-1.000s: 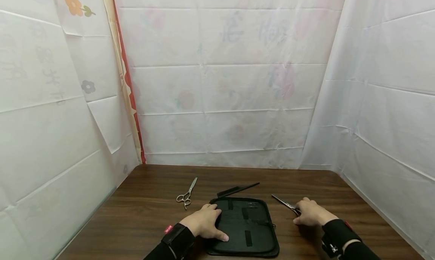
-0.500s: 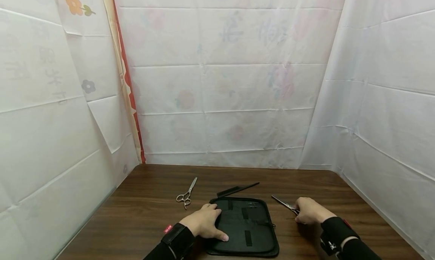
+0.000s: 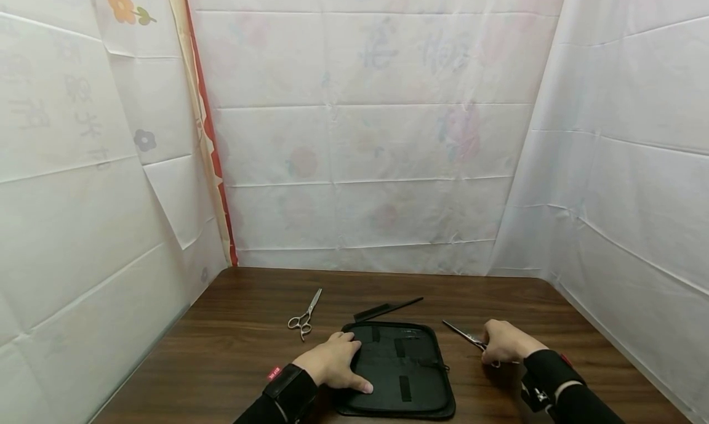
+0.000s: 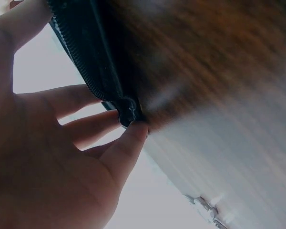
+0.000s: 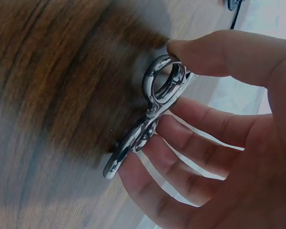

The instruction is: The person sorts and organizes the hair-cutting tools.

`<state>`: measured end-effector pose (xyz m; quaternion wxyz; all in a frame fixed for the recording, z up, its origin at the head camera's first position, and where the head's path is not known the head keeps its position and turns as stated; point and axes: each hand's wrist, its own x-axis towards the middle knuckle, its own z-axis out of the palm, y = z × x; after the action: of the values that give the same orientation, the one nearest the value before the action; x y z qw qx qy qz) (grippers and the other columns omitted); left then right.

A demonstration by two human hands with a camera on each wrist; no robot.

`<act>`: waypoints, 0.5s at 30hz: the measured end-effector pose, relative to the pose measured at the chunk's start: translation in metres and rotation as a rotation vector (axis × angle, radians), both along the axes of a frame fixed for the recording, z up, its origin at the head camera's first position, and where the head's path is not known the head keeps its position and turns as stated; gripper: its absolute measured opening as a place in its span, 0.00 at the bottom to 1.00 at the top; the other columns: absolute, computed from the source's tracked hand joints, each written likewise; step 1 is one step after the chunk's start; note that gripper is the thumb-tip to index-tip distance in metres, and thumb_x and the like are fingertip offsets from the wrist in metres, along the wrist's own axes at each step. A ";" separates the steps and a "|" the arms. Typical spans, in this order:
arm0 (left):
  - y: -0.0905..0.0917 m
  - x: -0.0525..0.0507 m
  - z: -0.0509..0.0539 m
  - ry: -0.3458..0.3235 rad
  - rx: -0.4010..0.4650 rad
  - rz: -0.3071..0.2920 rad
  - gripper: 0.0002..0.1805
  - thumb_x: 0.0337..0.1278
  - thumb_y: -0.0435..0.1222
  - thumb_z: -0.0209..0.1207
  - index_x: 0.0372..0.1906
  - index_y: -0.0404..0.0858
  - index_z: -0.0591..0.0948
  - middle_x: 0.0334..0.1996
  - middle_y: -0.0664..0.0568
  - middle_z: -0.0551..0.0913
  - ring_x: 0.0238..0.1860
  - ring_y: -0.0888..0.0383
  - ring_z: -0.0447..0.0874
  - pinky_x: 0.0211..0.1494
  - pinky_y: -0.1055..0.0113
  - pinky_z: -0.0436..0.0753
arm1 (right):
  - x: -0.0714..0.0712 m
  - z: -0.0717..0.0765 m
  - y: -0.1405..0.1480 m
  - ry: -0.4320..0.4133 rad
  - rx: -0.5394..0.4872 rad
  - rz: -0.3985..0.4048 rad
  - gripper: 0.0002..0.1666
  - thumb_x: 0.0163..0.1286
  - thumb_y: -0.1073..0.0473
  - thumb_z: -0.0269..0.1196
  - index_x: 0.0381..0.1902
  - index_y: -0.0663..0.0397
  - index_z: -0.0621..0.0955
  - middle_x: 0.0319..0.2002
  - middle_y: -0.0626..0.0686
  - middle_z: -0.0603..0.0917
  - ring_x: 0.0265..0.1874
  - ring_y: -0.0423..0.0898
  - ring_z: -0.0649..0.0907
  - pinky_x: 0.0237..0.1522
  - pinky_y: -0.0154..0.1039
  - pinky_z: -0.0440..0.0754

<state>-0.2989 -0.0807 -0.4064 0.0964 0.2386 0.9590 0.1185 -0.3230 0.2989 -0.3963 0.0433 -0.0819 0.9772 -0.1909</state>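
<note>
A black zippered case (image 3: pixel 426 381) lies on the table. My left hand (image 3: pixel 335 361) rests on its left side, thumb across the top. In the left wrist view, the fingers reach along the zippered edge (image 4: pixel 78 59) of the case. To the right of the case, my right hand (image 3: pixel 508 341) pinches the handles of silver scissors (image 3: pixel 464 333). The blades point to the far left, toward the case. In the right wrist view, my thumb touches one metal finger ring (image 5: pixel 148 86), and the other fingers lie along the far side of the handles.
Other silver scissors (image 3: pixel 312 306) lie left of the case. A black comb (image 3: pixel 379 312) with a thin tail lies at the case's far edge. White sheets (image 3: pixel 365 147) stand around the wooden table (image 3: pixel 232 350) at the back and both sides.
My right fingers have drawn in on the scissors' handles, and the hand has tilted slightly, showing a finger ring beneath it. The blades, case and left hand look still.
</note>
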 end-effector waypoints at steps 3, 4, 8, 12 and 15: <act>0.000 0.001 0.000 0.002 0.003 -0.003 0.47 0.52 0.62 0.70 0.70 0.36 0.75 0.72 0.40 0.68 0.74 0.40 0.62 0.69 0.44 0.69 | 0.000 0.001 0.000 -0.011 0.007 -0.004 0.15 0.46 0.69 0.72 0.33 0.61 0.80 0.27 0.51 0.79 0.27 0.46 0.78 0.32 0.42 0.77; 0.000 0.001 0.000 0.002 0.004 -0.004 0.47 0.52 0.62 0.70 0.70 0.36 0.75 0.72 0.40 0.68 0.74 0.40 0.62 0.69 0.44 0.69 | 0.000 0.001 0.001 -0.010 0.010 -0.003 0.15 0.46 0.68 0.72 0.33 0.61 0.80 0.27 0.51 0.79 0.27 0.46 0.78 0.33 0.43 0.77; 0.000 0.001 0.001 -0.003 0.007 -0.005 0.47 0.52 0.61 0.70 0.70 0.36 0.75 0.72 0.40 0.68 0.74 0.40 0.62 0.69 0.44 0.69 | 0.000 0.002 0.001 -0.025 0.011 -0.002 0.15 0.45 0.68 0.72 0.32 0.60 0.79 0.27 0.51 0.78 0.27 0.47 0.77 0.33 0.43 0.76; 0.000 0.001 0.001 -0.006 0.004 -0.003 0.47 0.52 0.61 0.70 0.70 0.36 0.75 0.72 0.40 0.68 0.74 0.40 0.62 0.69 0.44 0.69 | 0.000 0.001 0.002 -0.044 0.013 -0.003 0.15 0.46 0.68 0.71 0.33 0.59 0.78 0.28 0.52 0.78 0.27 0.47 0.77 0.31 0.42 0.75; 0.000 0.001 0.000 -0.004 0.003 -0.003 0.47 0.52 0.61 0.70 0.70 0.36 0.75 0.72 0.40 0.68 0.73 0.40 0.63 0.69 0.44 0.69 | 0.000 0.002 0.002 -0.046 0.014 0.002 0.15 0.47 0.68 0.71 0.34 0.59 0.79 0.28 0.53 0.78 0.27 0.48 0.76 0.30 0.42 0.74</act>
<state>-0.2978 -0.0811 -0.4062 0.0984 0.2396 0.9584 0.1202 -0.3232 0.3006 -0.3944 0.0666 -0.0783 0.9772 -0.1859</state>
